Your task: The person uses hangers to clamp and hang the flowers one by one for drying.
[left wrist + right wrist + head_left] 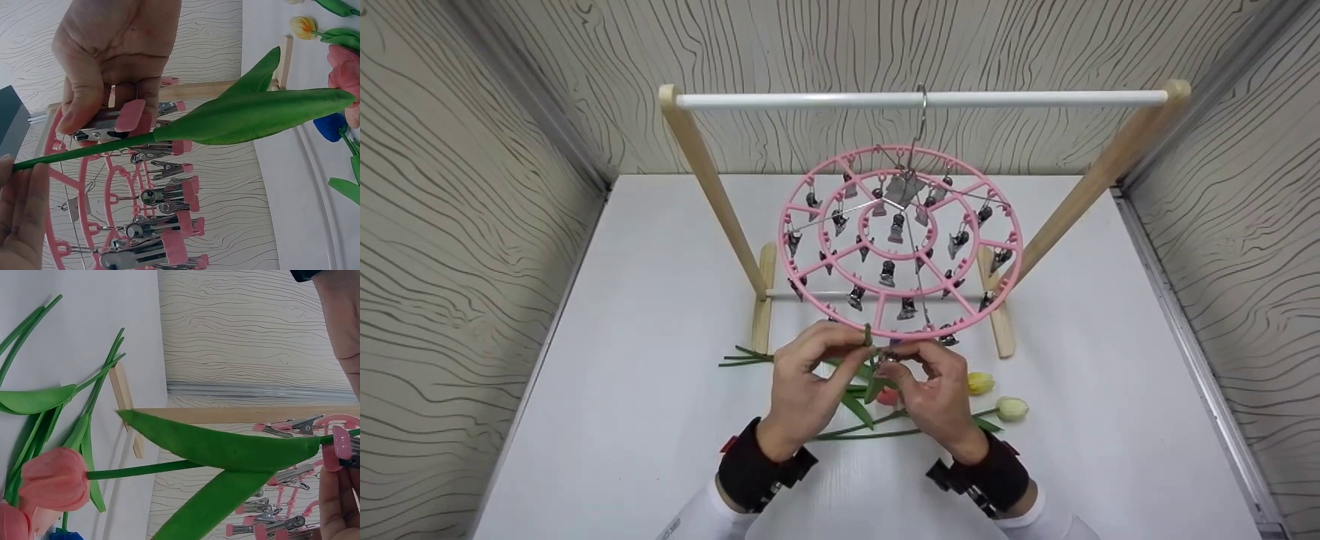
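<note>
An artificial pink tulip (56, 478) hangs head down, its green leaves (253, 115) spread below the hands. My left hand (806, 382) pinches the stem (101, 151) close to its upper end. A metal clip (107, 121) with pink tips is gripped by my right hand (941, 390), between thumb and fingers. The stem runs right at the clip's pink tips. Both hands are at the front edge of a round pink clip hanger (996, 244). Several more metal clips (152, 228) dangle from its rings. Fingers partly hide the held clip in the head view.
A metal hook hangs the hanger from the white bar (802, 100) of a wooden-legged rack. On the white table (660, 420) lie more tulips: a yellow one (980, 383), a pale one (1012, 409) and a blue one (331, 126), with stems (746, 360) toward the left. Patterned walls surround the table.
</note>
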`<state>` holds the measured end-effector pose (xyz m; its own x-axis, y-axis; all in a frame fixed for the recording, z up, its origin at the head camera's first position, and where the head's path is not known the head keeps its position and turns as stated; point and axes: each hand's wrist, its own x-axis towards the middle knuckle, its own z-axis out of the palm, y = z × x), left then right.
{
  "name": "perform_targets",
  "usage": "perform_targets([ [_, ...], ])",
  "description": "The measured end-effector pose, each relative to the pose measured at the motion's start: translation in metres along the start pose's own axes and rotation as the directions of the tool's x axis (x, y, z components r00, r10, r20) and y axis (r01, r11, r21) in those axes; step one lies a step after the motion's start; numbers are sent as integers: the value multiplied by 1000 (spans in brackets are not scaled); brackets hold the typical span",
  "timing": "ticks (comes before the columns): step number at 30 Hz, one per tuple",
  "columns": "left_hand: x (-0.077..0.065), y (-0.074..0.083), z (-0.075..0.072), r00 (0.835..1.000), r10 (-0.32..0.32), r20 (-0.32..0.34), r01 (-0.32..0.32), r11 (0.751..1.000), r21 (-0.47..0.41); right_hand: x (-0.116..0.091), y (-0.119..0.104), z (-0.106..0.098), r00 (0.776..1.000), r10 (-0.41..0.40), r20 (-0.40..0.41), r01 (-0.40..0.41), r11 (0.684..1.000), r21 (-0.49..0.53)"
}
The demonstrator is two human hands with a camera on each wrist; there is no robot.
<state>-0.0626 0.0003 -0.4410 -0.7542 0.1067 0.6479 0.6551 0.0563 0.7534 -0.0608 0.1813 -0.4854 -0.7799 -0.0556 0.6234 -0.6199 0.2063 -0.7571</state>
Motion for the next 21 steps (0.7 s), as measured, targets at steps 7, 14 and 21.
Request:
perform_targets([
  [7, 3, 3, 2, 1000, -3, 7, 3, 1000, -14, 1, 0, 0, 1000, -20, 16, 21, 999, -38],
  [14, 7, 6, 2, 1000, 20, 7, -20, 1000, -10, 0, 1, -1, 999, -19, 27, 22, 996, -92],
  [21, 7, 2, 0, 999, 51, 10, -51, 999, -1, -2, 0, -1, 998, -29, 54, 35, 993, -114],
])
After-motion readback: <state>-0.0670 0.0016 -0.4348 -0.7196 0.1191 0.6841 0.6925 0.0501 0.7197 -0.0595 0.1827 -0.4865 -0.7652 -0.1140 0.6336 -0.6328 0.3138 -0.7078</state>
